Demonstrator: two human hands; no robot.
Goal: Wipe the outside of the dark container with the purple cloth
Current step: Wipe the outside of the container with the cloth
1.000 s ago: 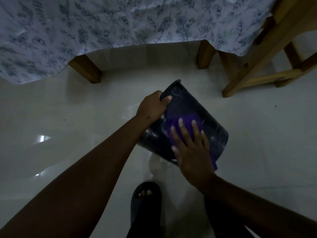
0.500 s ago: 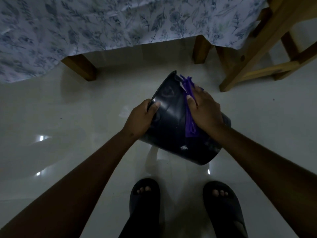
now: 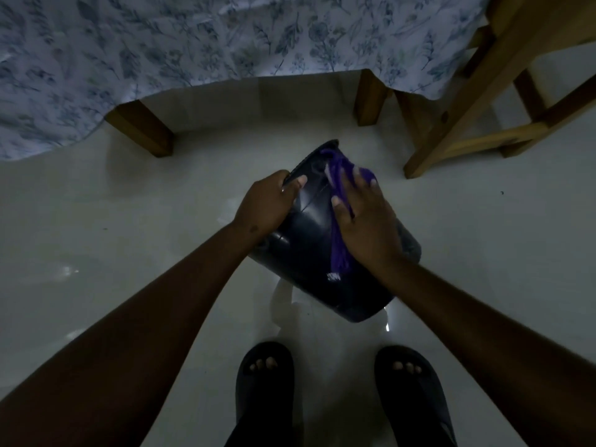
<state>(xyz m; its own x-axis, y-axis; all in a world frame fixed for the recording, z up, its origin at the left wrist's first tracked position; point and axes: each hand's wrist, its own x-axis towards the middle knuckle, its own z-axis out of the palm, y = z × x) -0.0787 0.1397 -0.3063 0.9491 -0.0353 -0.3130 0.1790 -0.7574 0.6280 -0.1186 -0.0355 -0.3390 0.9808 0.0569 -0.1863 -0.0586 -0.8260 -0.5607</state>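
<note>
The dark container (image 3: 309, 250) is a glossy bucket held tilted above the pale floor, its rim pointing away towards the table. My left hand (image 3: 267, 204) grips the rim on the left side. My right hand (image 3: 364, 221) lies flat on the upper outside wall, fingers spread, pressing the purple cloth (image 3: 338, 240) against it. The cloth bunches past my fingertips near the rim and trails down the wall under my palm.
A table with a floral cloth (image 3: 193, 43) and wooden legs (image 3: 142, 130) stands ahead. A wooden stool or chair frame (image 3: 467, 117) is at the right. My two feet in dark sandals (image 3: 264, 379) stand just below the bucket on the glossy floor (image 3: 96, 237).
My right hand slid the cloth from the bucket's lower wall up to the rim end and now lies flatter there. The left hand kept its grip on the rim.
</note>
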